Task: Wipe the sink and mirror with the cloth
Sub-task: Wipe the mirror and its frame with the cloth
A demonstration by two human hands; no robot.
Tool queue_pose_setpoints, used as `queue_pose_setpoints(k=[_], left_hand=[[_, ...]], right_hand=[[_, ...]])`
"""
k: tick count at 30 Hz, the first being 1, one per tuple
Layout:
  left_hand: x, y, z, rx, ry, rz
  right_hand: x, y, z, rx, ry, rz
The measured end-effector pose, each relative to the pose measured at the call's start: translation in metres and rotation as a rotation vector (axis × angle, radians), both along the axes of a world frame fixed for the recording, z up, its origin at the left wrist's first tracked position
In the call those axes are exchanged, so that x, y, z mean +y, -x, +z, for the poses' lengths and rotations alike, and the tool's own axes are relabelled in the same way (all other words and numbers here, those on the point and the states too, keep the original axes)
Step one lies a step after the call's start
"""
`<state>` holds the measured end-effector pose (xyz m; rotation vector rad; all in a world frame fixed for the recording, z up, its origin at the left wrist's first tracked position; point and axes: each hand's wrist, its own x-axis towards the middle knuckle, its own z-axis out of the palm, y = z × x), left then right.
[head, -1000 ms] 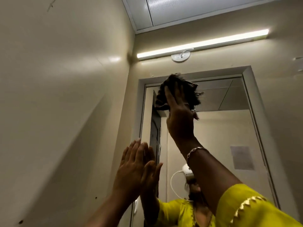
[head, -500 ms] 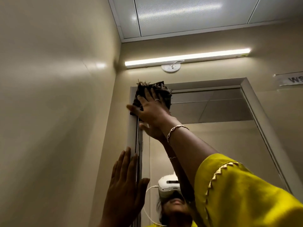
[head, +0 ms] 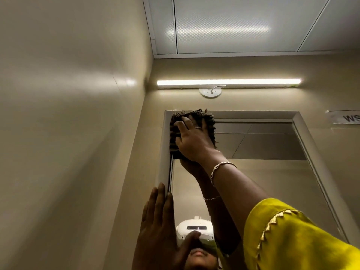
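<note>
A tall wall mirror in a pale frame fills the lower middle and right. My right hand presses a dark frayed cloth flat against the mirror's top left corner, fingers spread over it. My left hand lies flat and open on the mirror's left frame edge, lower down, holding nothing. The sink is out of view. The mirror reflects my arm, yellow sleeve and a white headset.
A beige side wall runs close along the left. Above the mirror are a lit tube lamp and a round white fitting. A paper label sticks to the wall at the right edge.
My right hand has slid the cloth left and up, from the mirror's upper middle into its top left corner. The view has tilted further upward. My left hand stays flat at the left edge.
</note>
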<state>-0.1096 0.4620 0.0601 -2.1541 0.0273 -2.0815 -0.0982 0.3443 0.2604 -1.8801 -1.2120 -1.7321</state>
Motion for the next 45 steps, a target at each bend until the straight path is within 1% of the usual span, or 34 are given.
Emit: queue_pose_setpoints(k=[2,4,11,14,16,19,24,39,45], left_hand=[[-0.001,-0.003,0.000,-0.009,0.013,-0.002],[0.000,-0.003,0.001,-0.017,0.008,0.006],[0.001,-0.005,0.001,-0.041,0.003,0.036],[0.003,-0.006,0.001,-0.040,-0.006,0.067],[0.004,-0.007,0.002,-0.036,-0.009,0.092],[0.004,-0.007,0.003,-0.032,-0.039,0.137],[0.002,-0.006,0.000,-0.009,-0.069,0.200],[-0.009,0.005,-0.006,0.031,-0.031,0.283],[-0.012,0.008,-0.008,0.005,-0.051,0.298]], right_hand=[[0.002,-0.005,-0.005,-0.069,-0.039,-0.082],[0.006,-0.009,-0.008,-0.085,-0.034,-0.150],[0.009,-0.011,-0.007,-0.057,-0.035,-0.190],[0.010,-0.008,-0.008,-0.138,-0.054,-0.231],[0.009,-0.008,-0.006,-0.169,-0.033,-0.216],[0.009,-0.012,-0.002,-0.136,-0.002,-0.174],[0.011,-0.013,-0.001,-0.125,-0.025,-0.162],[0.012,-0.015,-0.002,-0.110,-0.034,-0.126],[0.013,-0.016,-0.002,-0.115,-0.037,-0.150]])
